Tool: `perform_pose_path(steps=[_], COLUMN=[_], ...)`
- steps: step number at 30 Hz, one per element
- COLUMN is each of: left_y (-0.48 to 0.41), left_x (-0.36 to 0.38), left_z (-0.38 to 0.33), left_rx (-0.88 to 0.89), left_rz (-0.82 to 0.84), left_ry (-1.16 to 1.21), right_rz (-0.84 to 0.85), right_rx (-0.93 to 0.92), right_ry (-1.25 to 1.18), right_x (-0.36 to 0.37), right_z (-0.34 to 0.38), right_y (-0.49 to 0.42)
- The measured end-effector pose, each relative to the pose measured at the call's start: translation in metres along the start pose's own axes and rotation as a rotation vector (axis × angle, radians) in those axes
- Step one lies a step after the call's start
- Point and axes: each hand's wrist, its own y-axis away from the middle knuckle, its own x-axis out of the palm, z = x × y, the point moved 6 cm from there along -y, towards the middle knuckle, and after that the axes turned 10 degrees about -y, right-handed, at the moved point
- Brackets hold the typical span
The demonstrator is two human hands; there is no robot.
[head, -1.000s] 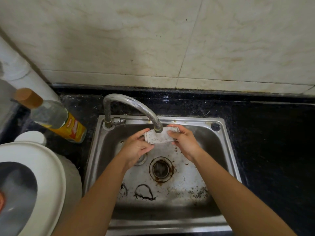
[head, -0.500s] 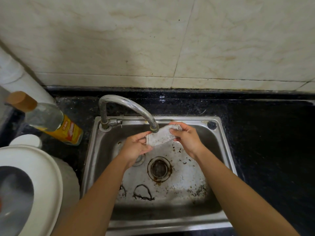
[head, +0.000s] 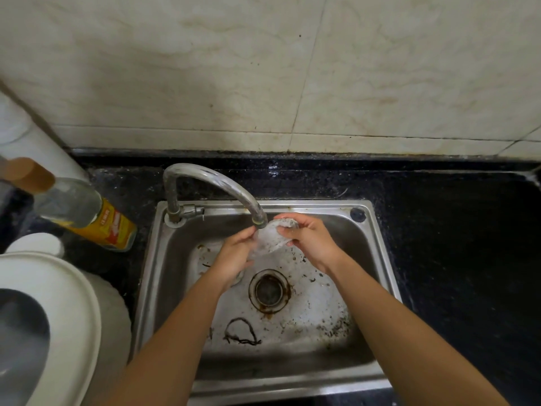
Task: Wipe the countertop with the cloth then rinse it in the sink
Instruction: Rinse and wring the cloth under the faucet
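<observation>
A small whitish cloth (head: 270, 238) hangs bunched between both hands, just under the spout of the curved metal faucet (head: 216, 183). My left hand (head: 234, 256) pinches its left edge. My right hand (head: 310, 241) grips its right end with curled fingers. Both hands are over the steel sink (head: 377, 247), whose stained bottom has a rusty drain (head: 269, 290) and a dark loop of string (head: 241, 332). The black countertop (head: 456, 244) surrounds the sink.
A clear bottle with a yellow label and brown cap (head: 79, 212) leans at the sink's left. A white lidded appliance (head: 55, 317) fills the lower left corner. A white pipe (head: 26, 136) rises at far left. Tiled wall stands behind.
The cloth was stretched flat between my hands; now it is crumpled together under the spout, with my hands closer and slightly lower in the sink.
</observation>
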Motion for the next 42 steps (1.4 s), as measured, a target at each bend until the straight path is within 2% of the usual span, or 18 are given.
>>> perform_pose_path(steps=[4, 8, 12, 18, 21, 30, 33, 38, 42], left_y=[0.006, 0.013, 0.018, 0.022, 0.020, 0.010, 0.009, 0.012, 0.008], left_x=[-0.008, -0.028, -0.035, -0.039, -0.032, -0.018, -0.019, -0.016, -0.018], left_z=[0.002, 0.016, 0.022, 0.019, 0.012, 0.013, 0.013, 0.019, 0.011], left_rx=[0.113, 0.088, 0.046, 0.038, 0.047, 0.028, -0.007, -0.287, -0.212], left_rz=[-0.117, -0.210, -0.187, -0.125, -0.103, -0.214, -0.205, -0.073, -0.082], left_ry=[-0.173, -0.062, 0.091, 0.082, 0.131, 0.006, -0.004, 0.360, 0.548], right_rz=[0.010, 0.015, -0.001, -0.123, -0.184, -0.082, -0.067, 0.055, 0.006], right_rx=[0.057, 0.113, 0.107, 0.001, -0.012, -0.003, -0.032, 0.015, 0.146], right_ry=[-0.070, 0.054, 0.109, 0.462, 0.523, 0.456, 0.357, 0.170, -0.015], right_x=[0.003, 0.011, 0.032, 0.041, 0.039, 0.037, 0.033, 0.030, 0.023], right_z=[-0.007, -0.023, -0.042, -0.045, -0.039, -0.037, -0.029, -0.019, -0.026], right_y=[-0.002, -0.003, -0.003, -0.008, -0.005, -0.004, -0.003, -0.003, 0.000])
